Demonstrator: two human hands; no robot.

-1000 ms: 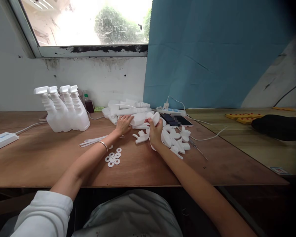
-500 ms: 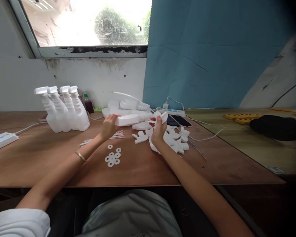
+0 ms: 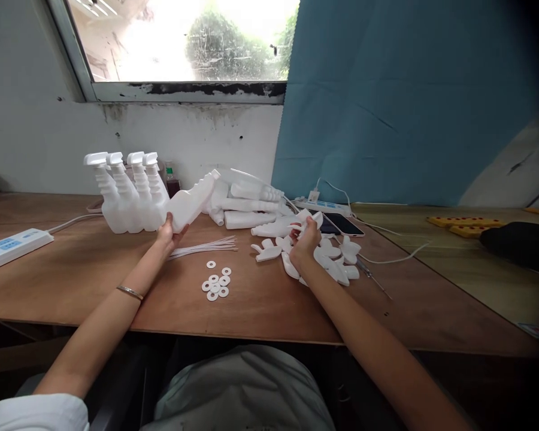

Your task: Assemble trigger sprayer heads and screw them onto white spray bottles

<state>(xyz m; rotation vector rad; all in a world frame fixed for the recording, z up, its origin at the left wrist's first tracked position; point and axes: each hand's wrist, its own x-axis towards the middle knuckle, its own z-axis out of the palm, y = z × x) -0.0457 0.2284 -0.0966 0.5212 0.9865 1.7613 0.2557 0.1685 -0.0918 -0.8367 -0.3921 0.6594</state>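
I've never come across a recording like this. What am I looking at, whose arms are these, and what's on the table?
There is no robot here: these are a person's two bare hands. The view comes from one camera worn on the person's head, looking forward and down, so the arms reach in from below.

The left hand holds a white bottle tilted, its neck up. The right hand holds a small white part, partly hidden by the fingers.

On the table, four bottles with spray heads stand at the left, and more bottles lie at the back. In front are thin white tubes and flat rings; loose spray heads lie by the right hand.
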